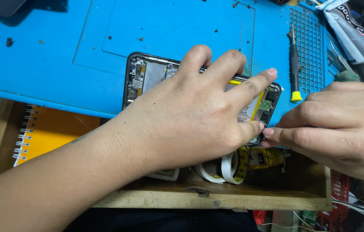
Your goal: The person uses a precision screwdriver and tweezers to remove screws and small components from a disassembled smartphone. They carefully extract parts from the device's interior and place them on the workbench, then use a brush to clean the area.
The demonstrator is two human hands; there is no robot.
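Wooden drawer [216, 195] is sitting open nearest the viewer, holding rolls of tape [227, 167] and a spiral notebook [44, 131] with an orange cover. Above its edge, the left hand [190, 116] is pressing down on an opened phone [147, 77] lying face down on the blue mat [62, 56], back cover off, circuit boards and battery exposed. Its fingers [250, 86] are spreading fairly wide and lying flat across the phone's lower half, bracing rather than gripping. The right hand [336, 124] is coming in from the side, its fingertips [270, 132] pinching nearly closed at the phone's lower corner, just beside the left thumb; whether anything is held between them cannot be told. Risk noted: the phone is overhanging the mat's edge above the drawer, so uneven pressure could be tipping it in, and bare fingers could be straining small connectors. Farther off, a small screwdriver [294, 68] with a yellow end and a glue tube [353, 38] are lying untouched.
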